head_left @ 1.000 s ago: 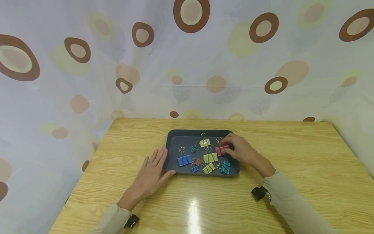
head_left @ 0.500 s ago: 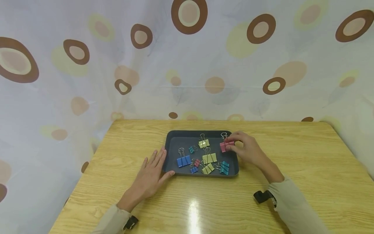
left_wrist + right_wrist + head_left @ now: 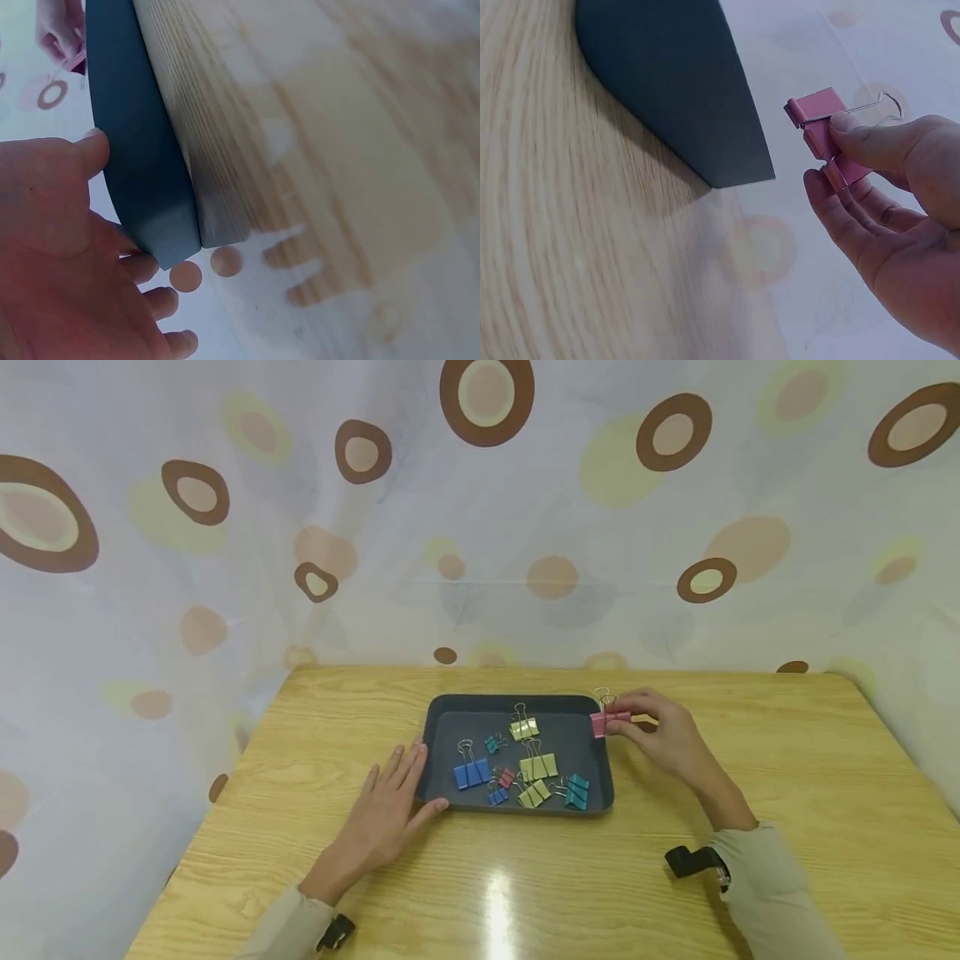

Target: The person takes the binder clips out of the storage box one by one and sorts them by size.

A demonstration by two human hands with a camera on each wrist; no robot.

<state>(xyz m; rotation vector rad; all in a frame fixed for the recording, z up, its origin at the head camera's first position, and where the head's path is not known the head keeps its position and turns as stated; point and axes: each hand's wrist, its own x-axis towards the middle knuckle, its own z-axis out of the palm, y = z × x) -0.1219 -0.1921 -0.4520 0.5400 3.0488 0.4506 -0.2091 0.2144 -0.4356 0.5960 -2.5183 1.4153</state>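
My right hand (image 3: 663, 735) pinches a large pink binder clip (image 3: 826, 135) between thumb and fingers, over the right edge of the dark tray (image 3: 525, 703). In the right wrist view the clip hangs clear of the tray wall. My left hand (image 3: 381, 814) lies with straight fingers against the tray's left side; in the left wrist view its thumb and fingertips touch the tray wall (image 3: 142, 150). Inside the tray lie a large blue binder clip (image 3: 472, 774), yellow clips (image 3: 538, 766), a teal clip (image 3: 577, 792) and small clips, among them a red one (image 3: 506, 777).
The tray stands on a wooden table (image 3: 787, 760) that extends to both sides and in front of it. Behind the table hangs a pale curtain (image 3: 480, 527) with brown and yellow circles. A black wrist strap (image 3: 693, 862) shows at the right sleeve.
My right hand has lifted the pink binder clip out from among the others and carried it right and up to the tray's edge. The left hand stays at the tray's left side.
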